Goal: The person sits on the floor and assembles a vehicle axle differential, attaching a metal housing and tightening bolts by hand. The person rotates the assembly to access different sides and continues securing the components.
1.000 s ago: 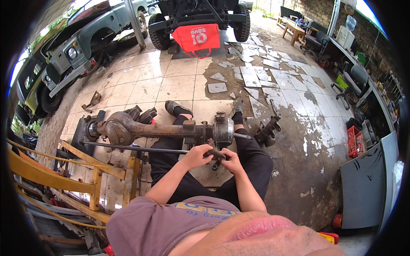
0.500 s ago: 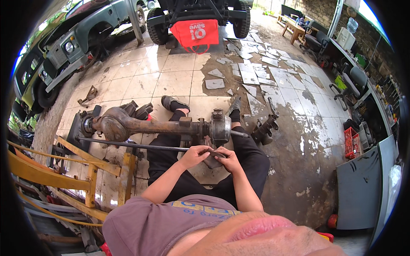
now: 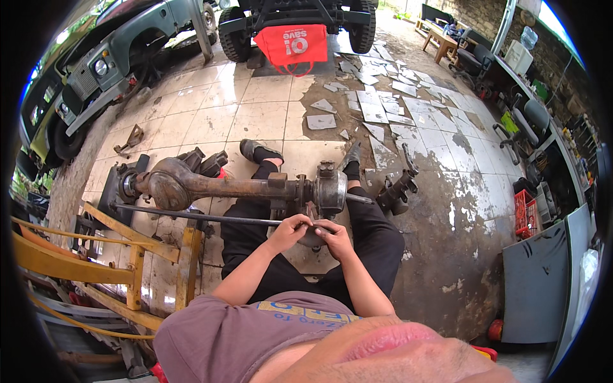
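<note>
From my end, the left hand and right hand work close together, fingers drawn in to a pinch. They appear to grip a small dark piece between them; it is mostly covered, and I cannot tell whether it is loose or part of the rod behind it. I'd worry about the piece slipping out between the legs if either pinch loosens, since only fingertips seem to secure it.

The long dark rod runs leftward from beside the left hand, passing over the person's left leg; I can't see whether it rests there. A shift of that leg could jog it and upset the grip, or a twist at this end could swing its far end.

Just beyond the hands, the rusty axle housing spans both legs, with a rounded hub at its right. If it rolled, a shin or knuckles could be caught; its supports are largely hidden. Further left, the rod's far end comes near the yellow frame, which it could knock if swung.
</note>
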`<state>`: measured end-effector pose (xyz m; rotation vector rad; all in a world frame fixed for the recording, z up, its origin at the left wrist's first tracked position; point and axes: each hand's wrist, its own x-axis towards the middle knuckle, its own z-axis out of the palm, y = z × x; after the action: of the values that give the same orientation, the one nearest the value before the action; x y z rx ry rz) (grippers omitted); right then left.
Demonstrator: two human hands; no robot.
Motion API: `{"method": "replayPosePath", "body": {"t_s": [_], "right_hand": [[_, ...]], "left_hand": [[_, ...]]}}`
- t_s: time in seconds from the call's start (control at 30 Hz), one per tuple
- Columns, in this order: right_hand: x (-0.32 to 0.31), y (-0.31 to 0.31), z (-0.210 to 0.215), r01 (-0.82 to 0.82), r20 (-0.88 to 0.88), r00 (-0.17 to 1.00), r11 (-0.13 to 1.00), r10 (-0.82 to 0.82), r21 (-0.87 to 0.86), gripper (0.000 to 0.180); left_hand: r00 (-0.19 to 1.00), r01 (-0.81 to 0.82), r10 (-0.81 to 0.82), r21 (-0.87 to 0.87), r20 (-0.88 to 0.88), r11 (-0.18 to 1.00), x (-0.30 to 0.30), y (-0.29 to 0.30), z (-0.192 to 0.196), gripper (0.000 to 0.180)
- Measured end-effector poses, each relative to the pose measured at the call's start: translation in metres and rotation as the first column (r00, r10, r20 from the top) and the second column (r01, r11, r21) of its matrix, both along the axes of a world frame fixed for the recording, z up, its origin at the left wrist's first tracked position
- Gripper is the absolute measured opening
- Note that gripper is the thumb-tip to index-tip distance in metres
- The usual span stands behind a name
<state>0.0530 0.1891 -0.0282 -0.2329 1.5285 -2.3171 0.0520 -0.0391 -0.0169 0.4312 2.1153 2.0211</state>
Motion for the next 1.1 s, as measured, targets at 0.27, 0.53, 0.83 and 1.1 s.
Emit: {"method": "replayPosePath", "body": {"t_s": [0.27,0.53,0.83,1.1], "right_hand": [[-0.001,-0.017,-0.003,0.406,-0.319,0.894,0.871,-0.315,0.276,0.018],[0.003,-0.007,0.02,0.569,-0.781,0.612,0.756,-0.126,0.324,0.024],[0.001,-0.007,0.02,0.498,-0.758,0.641,0.817,-0.121,0.291,0.027],[-0.003,-0.004,0.013,0.431,-0.699,0.703,0.859,-0.129,0.275,0.029]], "left_hand": [[0.968,-0.172,0.135,-0.172,-0.21,0.97,0.007,0.017,0.012,0.016],[0.993,-0.118,0.115,-0.084,-0.039,0.989,0.009,0.019,0.003,0.021],[0.996,-0.049,0.046,0.037,0.076,0.998,0.004,0.007,0.002,0.019],[1.0,-0.012,0.011,-0.068,-0.011,0.998,0.005,0.007,0.026,0.016]]}}
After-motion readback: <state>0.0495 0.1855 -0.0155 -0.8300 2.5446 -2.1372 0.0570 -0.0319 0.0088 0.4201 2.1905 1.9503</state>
